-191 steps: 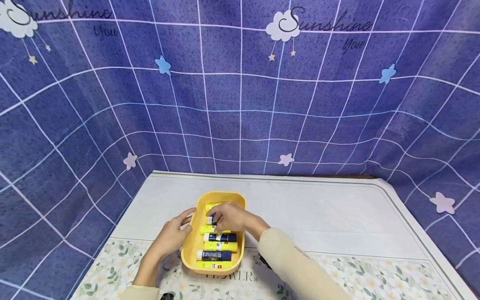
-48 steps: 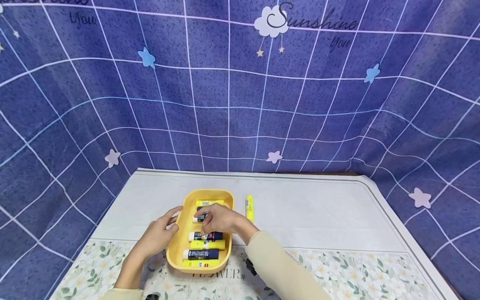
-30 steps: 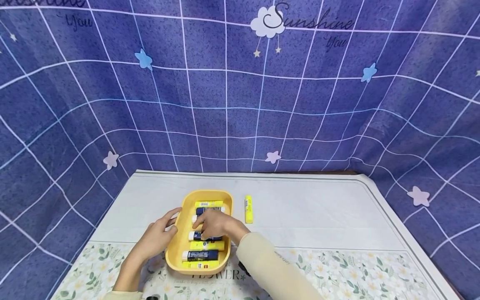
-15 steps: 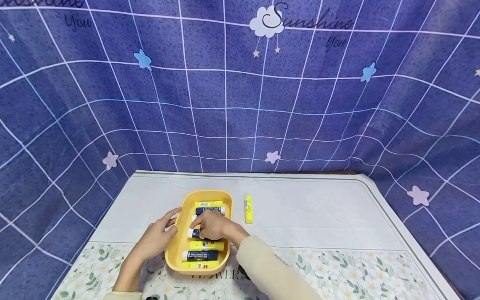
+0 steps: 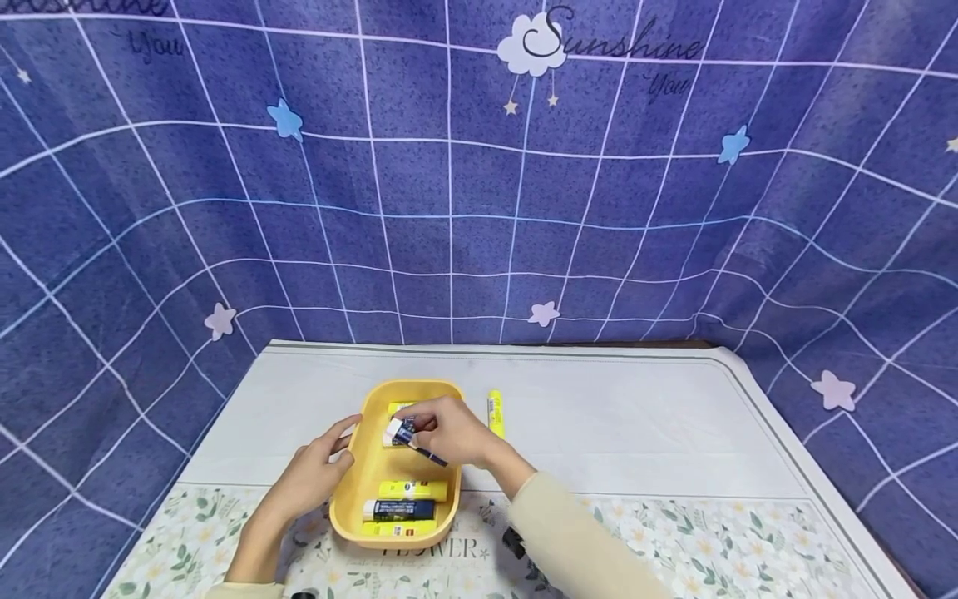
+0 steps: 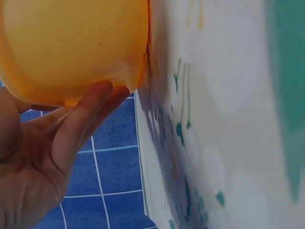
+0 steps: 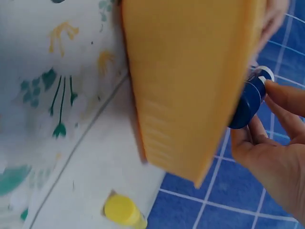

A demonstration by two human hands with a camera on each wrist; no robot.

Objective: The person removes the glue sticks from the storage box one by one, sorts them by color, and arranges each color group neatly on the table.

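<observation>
My right hand (image 5: 458,429) pinches a navy glue stick (image 5: 405,434) with a white end between thumb and fingers, tilted over the yellow tray (image 5: 362,478). In the right wrist view that glue stick (image 7: 249,106) shows beyond the tray's wall. My left hand (image 5: 318,466) touches the tray's left side; in the left wrist view its extended fingers (image 6: 86,114) lie against the outer wall. In the tray's near half lie a yellow glue stick (image 5: 413,489), a navy one (image 5: 400,510) and another yellow one (image 5: 400,529). My right hand partly hides the sticks at the far end.
A yellow glue stick (image 5: 496,413) lies on the white table (image 5: 636,416), right of the tray. Flower-printed cloth (image 5: 674,549) covers the near part of the table. A blue gridded curtain (image 5: 479,208) hangs behind and at both sides.
Over the last half second my right hand has lifted a navy glue stick from the middle of the tray. Earlier, a yellow one came to lie on the table. My left hand stays put.
</observation>
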